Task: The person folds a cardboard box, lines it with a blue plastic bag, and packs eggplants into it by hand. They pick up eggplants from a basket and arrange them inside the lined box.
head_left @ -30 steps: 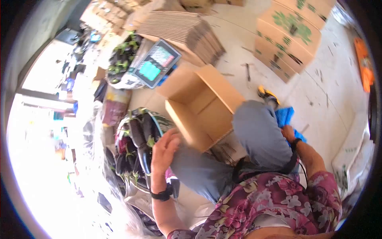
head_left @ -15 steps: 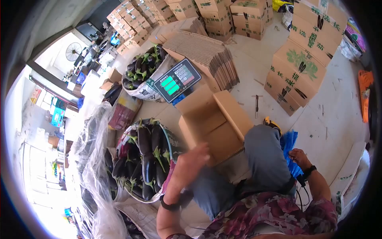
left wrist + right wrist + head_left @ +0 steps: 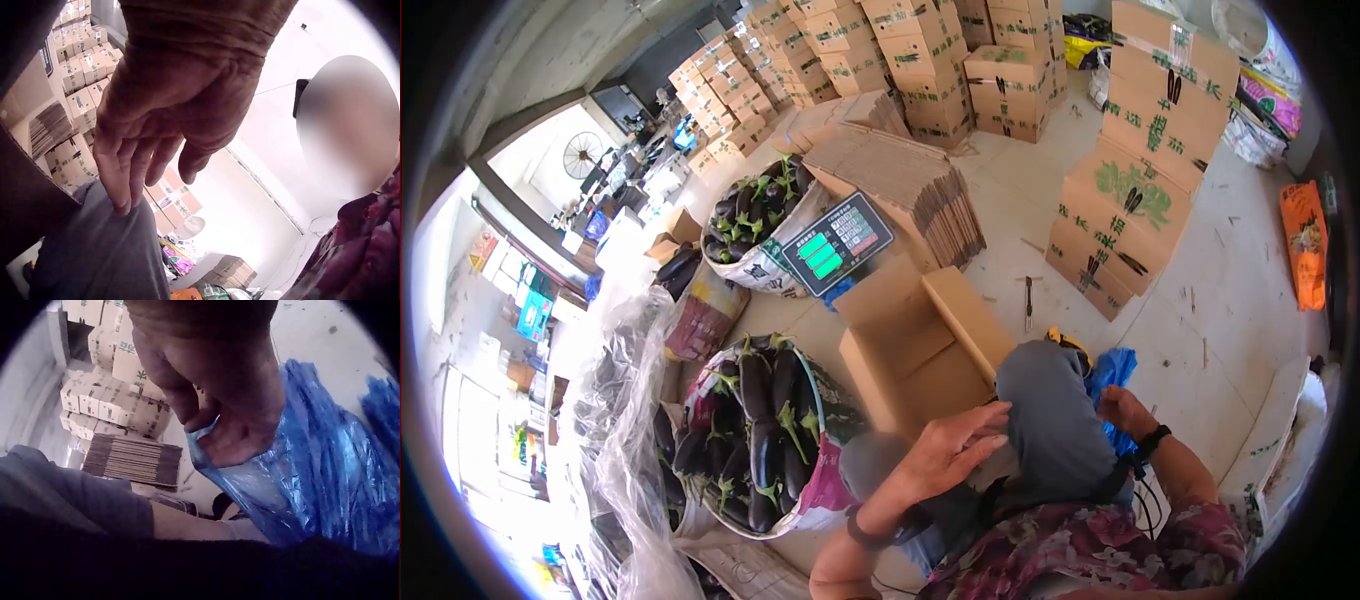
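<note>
My left hand hovers between my knees, at the near side of an open cardboard box. Its fingers are loosely extended and empty, also in the left wrist view, where the fingertips overlap the grey trouser leg. Beside the other knee, my right hand holds a crumpled blue plastic bag. Thumb and fingers pinch a thin edge of the film in the right wrist view, while the rest spreads out to the right. The box stands with flaps raised, and its visible inside is bare cardboard.
Eggplants fill a round basket left of the box; more fill a white sack behind. A scale display stands near flattened cartons. Printed boxes stack at right. A knife and a yellow-and-black tool lie on the floor.
My left hand has moved right, from beside the eggplant basket to the box's near side by the knee. The right hand, earlier low at the blue bag, now pinches it slightly higher. The view has shifted.
</note>
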{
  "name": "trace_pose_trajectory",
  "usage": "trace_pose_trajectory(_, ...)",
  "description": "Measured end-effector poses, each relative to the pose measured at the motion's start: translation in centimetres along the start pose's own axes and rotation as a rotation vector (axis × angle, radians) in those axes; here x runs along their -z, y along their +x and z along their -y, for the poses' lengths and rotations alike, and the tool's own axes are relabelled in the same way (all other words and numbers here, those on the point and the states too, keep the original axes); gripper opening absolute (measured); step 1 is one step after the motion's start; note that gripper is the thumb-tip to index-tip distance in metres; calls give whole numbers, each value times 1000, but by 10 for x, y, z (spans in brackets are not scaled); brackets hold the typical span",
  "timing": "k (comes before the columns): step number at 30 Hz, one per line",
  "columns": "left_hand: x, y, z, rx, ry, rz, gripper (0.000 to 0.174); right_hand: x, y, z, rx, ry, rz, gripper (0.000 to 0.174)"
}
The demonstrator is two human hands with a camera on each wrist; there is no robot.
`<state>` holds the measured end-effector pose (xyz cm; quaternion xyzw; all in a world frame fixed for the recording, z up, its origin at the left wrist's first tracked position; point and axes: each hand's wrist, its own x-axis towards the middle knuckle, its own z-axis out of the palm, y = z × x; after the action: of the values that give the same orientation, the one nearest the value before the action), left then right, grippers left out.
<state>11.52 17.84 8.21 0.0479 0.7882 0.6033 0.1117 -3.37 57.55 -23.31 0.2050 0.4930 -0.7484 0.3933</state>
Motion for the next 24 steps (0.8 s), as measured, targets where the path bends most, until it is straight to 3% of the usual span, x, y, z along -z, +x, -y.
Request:
trace_pose_trajectory(2,0,0,1,-55,81,9,42,15,8,6,137,74,171,15)
trace_pose_trajectory(4,-3,3,1,-99,131,63,43,-22,-34,33,462,26,164,15)
trace_pose_trajectory(5,-3,4,1,-119,125,37,43,-14,-43,41,452,-120,83,57)
trace_pose_trajectory(7,-12,5,2,-103,80,85,42,23,-17,66,501,-201,353,40)
trace_pose_trajectory(8,-16,7,-3,-57,-17,51,41,-5,-32,92,472,-211,190,30)
trace_pose_trajectory(9,-21,8,-7,-8,-106,1,40,-46,-64,118,465,-38,166,27)
trace_pose_trajectory(12,-26,18,-13,23,-147,106,40,-111,-111,158,496,12,149,29)
trace_pose_trajectory(14,-31,30,-27,45,-133,154,42,-129,-125,173,521,-144,383,31)
trace_pose_trajectory(17,-54,50,-35,73,-247,81,45,-148,-134,179,548,-116,413,30)
trace_pose_trajectory(19,-70,67,-36,-65,-294,-91,51,-166,-147,184,553,-145,475,29)
trace_pose_trajectory(23,-95,108,-33,-113,-407,-139,56,-202,-173,186,614,-166,612,22)
trace_pose_trajectory(24,-97,117,-36,-105,-377,-71,50,-212,-178,186,610,-161,608,22)
